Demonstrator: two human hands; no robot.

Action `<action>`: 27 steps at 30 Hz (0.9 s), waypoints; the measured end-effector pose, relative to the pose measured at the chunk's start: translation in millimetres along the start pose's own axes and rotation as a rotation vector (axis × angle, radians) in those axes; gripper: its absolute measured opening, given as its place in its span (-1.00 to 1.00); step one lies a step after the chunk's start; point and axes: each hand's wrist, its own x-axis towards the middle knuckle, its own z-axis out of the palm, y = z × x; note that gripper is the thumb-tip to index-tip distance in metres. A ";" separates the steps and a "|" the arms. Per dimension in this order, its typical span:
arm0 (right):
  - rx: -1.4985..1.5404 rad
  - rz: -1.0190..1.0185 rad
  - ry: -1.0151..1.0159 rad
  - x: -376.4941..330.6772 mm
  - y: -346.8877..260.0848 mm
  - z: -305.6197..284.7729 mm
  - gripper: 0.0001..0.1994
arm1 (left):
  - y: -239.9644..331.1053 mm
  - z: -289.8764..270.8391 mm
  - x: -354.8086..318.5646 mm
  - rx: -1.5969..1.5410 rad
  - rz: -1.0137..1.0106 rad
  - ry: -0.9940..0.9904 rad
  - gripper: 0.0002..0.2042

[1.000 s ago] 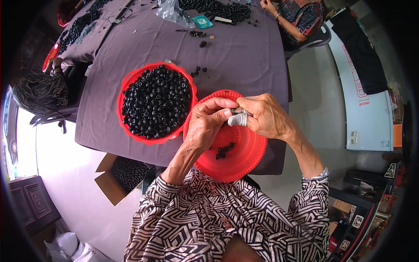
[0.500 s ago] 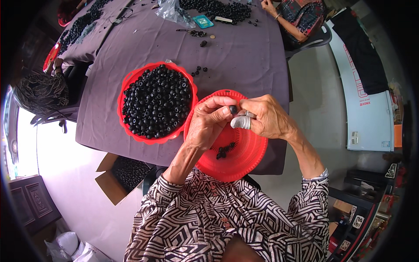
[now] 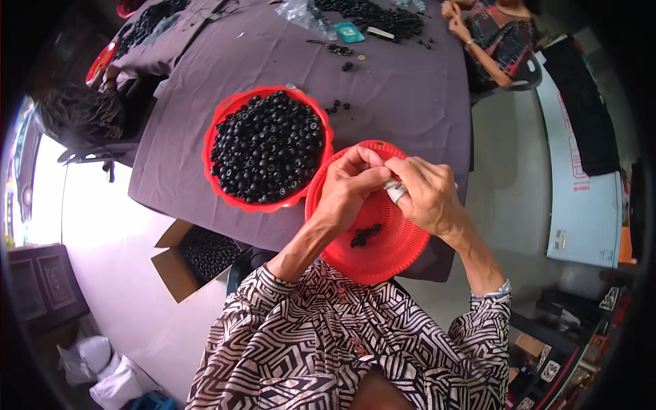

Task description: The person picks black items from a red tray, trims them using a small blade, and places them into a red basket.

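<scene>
Leftmost, at the lower left of the frame: an open cardboard box point(image 3: 198, 256) on the floor, filled with dark pieces. Just right of that, left of centre: a red round basket point(image 3: 222, 116) heaped with black beads point(image 3: 266, 147), set on the table point(image 3: 410, 89) under a grey-purple cloth. Touching or nearly touching its right rim, near the frame's centre: a second red basket point(image 3: 403, 249), almost bare, only a small cluster of black beads point(image 3: 365, 234) lying on its mesh floor. Above this basket, both hands raised together. Left hand point(image 3: 348, 191): fingers curled in, tips pinched toward the other hand; whatever sits between the tips too small to make out. Right hand point(image 3: 430, 195): fingers bent, closed around a small white object point(image 3: 395, 191) at the meeting point of both hands. Further up, a few loose beads point(image 3: 337, 106) scattered on the cloth. Far upper right: another person's arm point(image 3: 488, 58) resting at the table's edge, beside a larger dark heap of beads.
</scene>
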 end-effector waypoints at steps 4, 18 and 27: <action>-0.063 0.025 -0.087 -11.3 3.4 6.1 -0.68 | -5.2 1.0 -3.8 0.109 -0.043 0.112 -0.93; 0.313 0.399 -0.454 -39.9 5.7 21.6 -0.83 | 110.2 -86.2 -11.4 2.075 0.549 0.590 -0.81; 0.439 0.421 -0.329 -24.0 6.3 18.4 -0.85 | 121.1 -75.5 -4.1 1.439 0.253 0.521 -0.91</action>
